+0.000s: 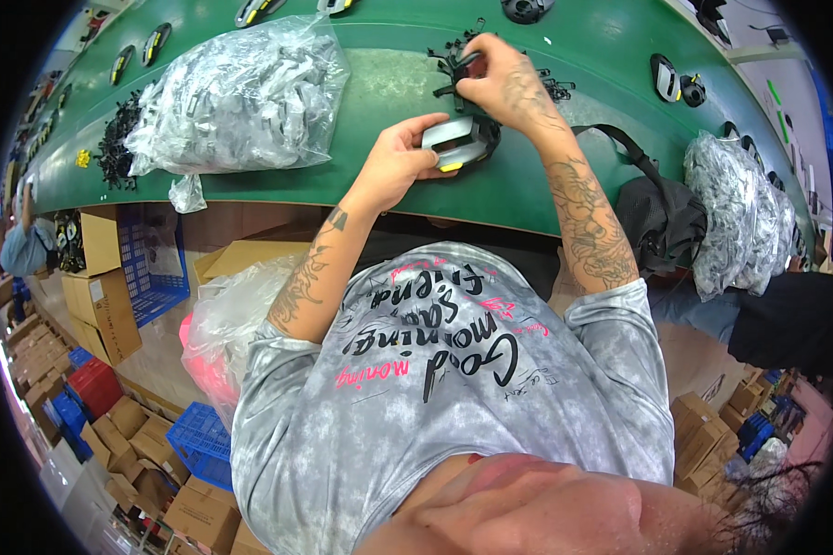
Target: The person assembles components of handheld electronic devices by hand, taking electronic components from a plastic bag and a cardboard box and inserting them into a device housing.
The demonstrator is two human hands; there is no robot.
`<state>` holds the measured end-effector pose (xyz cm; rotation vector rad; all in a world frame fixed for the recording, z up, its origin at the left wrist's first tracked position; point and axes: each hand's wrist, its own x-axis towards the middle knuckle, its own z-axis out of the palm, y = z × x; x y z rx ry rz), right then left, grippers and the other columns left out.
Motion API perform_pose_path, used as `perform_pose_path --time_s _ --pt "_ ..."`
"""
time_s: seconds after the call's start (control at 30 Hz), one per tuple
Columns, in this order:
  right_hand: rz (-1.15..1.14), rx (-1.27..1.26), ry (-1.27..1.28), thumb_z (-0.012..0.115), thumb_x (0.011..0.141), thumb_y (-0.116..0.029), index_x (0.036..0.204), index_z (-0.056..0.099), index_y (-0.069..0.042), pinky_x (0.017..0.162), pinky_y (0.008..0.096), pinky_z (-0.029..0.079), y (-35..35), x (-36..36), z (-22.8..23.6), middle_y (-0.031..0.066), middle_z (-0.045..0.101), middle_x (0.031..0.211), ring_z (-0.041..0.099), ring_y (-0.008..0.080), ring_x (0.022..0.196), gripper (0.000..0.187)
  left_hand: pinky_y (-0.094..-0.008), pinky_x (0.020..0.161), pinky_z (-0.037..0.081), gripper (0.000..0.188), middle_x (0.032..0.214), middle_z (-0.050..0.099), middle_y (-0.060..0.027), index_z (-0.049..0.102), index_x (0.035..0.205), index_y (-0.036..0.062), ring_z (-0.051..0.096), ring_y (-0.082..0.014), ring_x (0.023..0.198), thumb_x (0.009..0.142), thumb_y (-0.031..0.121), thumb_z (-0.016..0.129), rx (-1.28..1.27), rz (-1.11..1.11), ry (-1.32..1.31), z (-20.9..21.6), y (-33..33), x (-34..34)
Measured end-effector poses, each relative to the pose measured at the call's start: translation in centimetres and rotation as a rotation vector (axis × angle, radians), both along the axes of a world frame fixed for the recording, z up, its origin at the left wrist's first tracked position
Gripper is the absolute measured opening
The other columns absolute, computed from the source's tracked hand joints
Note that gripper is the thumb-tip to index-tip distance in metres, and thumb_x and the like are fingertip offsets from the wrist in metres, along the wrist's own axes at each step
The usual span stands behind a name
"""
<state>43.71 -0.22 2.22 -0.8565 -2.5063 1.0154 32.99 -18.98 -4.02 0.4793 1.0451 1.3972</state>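
My left hand (398,159) grips a silver, black and yellow plastic housing (455,139) by its left end, close above the green table (384,88). Thumb and fingers close on its silver rim. Just beyond it, my right hand (509,85) is curled in a pinch over a loose cluster of small black plastic clips (444,72). A dark curved piece (473,65) shows between its thumb and fingers; its exact kind is not clear. More black clips (557,86) lie to the right of that hand, partly hidden behind it.
A big clear bag of wrapped parts (241,97) lies left on the table, beside a heap of black clips (118,143). To the right are a black bag (662,217) and another plastic bag of parts (736,217). Finished-looking housings (665,79) lie farther off. Cartons (102,310) stand below left.
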Motion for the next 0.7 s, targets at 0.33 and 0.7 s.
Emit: perform_pose_path --time_s 0.33,0.7 --pt "-0.276 -0.635 0.337 0.077 0.094 -0.021 0.106 0.078 0.0 0.067 0.0227 0.049 -5.5 8.0 -2.7 0.0025 0.073 0.088 0.059 0.0059 0.073 0.024 -0.0335 0.093 0.063 0.06 0.13 0.064 -0.0131 0.046 0.15 -0.0051 0.07 -0.019 0.107 0.092 -0.011 0.059 0.028 0.02 0.037 -1.7 1.8 1.6" --pt "-0.315 -0.154 0.17 0.084 0.084 -0.021 0.09 0.075 0.003 0.066 0.0287 0.051 -6.8 8.1 -2.9 0.0082 0.069 0.083 0.066 0.0152 0.072 0.026 -0.0293 0.088 0.062 0.059 0.126 0.066 -0.0105 0.049 0.15 -0.002 0.069 -0.0142 0.103 0.092 -0.01 0.061 0.077 0.051 0.01 -2.2 1.0 1.5"
